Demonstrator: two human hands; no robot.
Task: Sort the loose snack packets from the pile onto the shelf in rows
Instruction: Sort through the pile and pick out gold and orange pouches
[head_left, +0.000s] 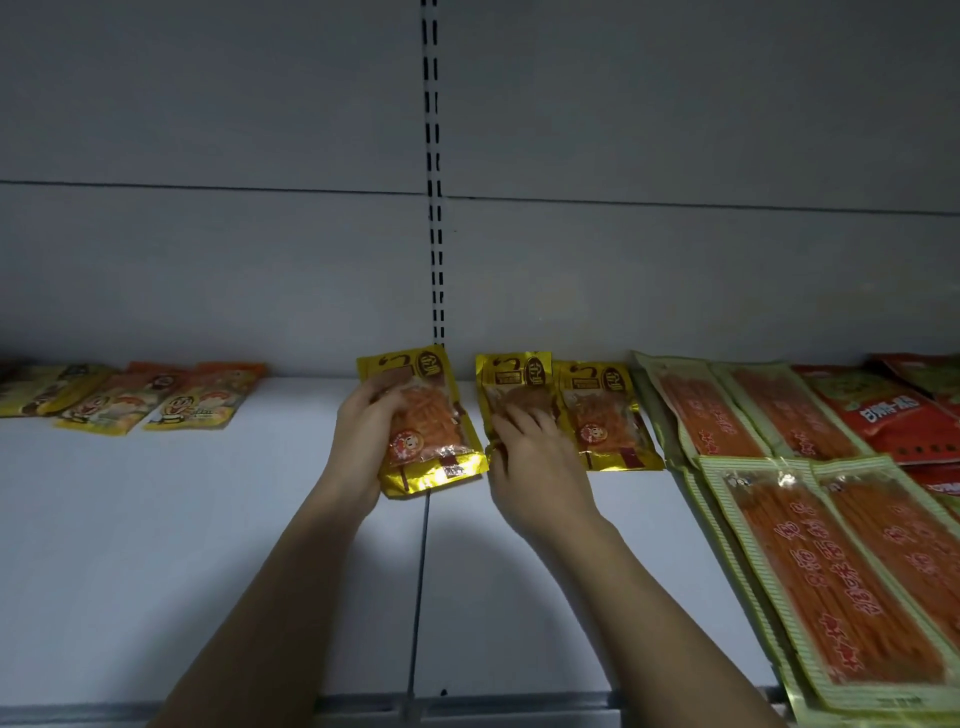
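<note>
On the white shelf (208, 545), my left hand (358, 441) grips the left edge of a gold snack packet (431, 431) with orange strips, tilted slightly at the middle back. My right hand (535, 457) rests on a second gold packet (511, 389), fingers curled over its lower half. A third gold packet (602, 415) lies flat just right of it, touching.
Long green-edged packets (831, 571) of orange sticks lie in rows at the right, with red packets (883, 421) behind them. Yellow-orange packets (156, 400) sit at the back left. A slotted upright (434, 208) runs up the grey back panel. The shelf's front edge (260, 709) is near.
</note>
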